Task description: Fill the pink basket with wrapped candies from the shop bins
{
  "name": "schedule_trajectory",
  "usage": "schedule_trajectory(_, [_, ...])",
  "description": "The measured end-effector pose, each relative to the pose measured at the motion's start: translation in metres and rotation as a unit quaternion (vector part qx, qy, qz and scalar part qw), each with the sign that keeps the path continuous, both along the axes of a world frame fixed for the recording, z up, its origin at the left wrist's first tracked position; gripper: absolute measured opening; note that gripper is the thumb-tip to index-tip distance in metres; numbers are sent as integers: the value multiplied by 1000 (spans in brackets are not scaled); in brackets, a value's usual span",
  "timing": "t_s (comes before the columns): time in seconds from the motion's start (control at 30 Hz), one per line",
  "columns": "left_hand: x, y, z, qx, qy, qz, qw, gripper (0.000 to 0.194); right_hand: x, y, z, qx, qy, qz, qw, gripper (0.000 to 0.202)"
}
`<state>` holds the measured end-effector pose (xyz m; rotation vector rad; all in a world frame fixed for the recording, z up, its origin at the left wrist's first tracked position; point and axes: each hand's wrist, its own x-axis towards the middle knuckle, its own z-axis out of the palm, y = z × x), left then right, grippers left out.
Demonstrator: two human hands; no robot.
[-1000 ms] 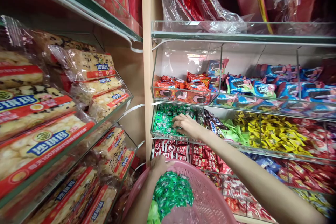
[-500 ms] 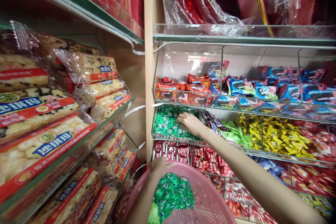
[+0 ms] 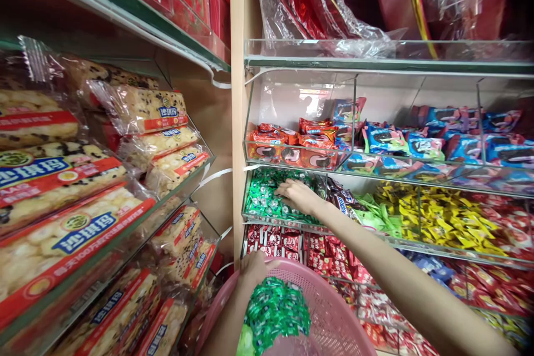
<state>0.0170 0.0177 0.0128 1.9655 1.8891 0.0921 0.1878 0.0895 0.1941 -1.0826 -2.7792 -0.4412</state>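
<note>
My left hand (image 3: 254, 268) is closed over the far rim of a pink plastic basket (image 3: 334, 300), its fingers partly hidden behind the rim. Inside the basket lies a heap of green-wrapped candies (image 3: 277, 311), with a few pale green packets (image 3: 245, 340) at its lower left. My right hand (image 3: 298, 194) reaches over the front edge of a shelf bin, resting on the green-wrapped candies (image 3: 261, 194) there. Its fingers are stretched out and slightly bent, palm down. The fingertips touch the candies, and no candy shows lifted in them.
Beside the green bin sit dark Snickers packets (image 3: 340, 196), then yellow-wrapped candies (image 3: 450, 217). Red snack packets (image 3: 271, 150) fill the shelf above. A glass shelf edge (image 3: 375, 61) runs higher up. Packaged sachima bars (image 3: 83, 228) crowd the left shelves, beyond a wooden upright (image 3: 240, 122).
My right hand has shifted slightly left and down over the green candies. My left hand keeps its grip on the basket, which looks nearly unmoved.
</note>
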Motion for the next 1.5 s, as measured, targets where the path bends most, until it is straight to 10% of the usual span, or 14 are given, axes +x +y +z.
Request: schedule_trajectory(1.5, [0,0,-3,40,-4,-14,999,68,-13,-16,-2,-87,-22,36,995,35])
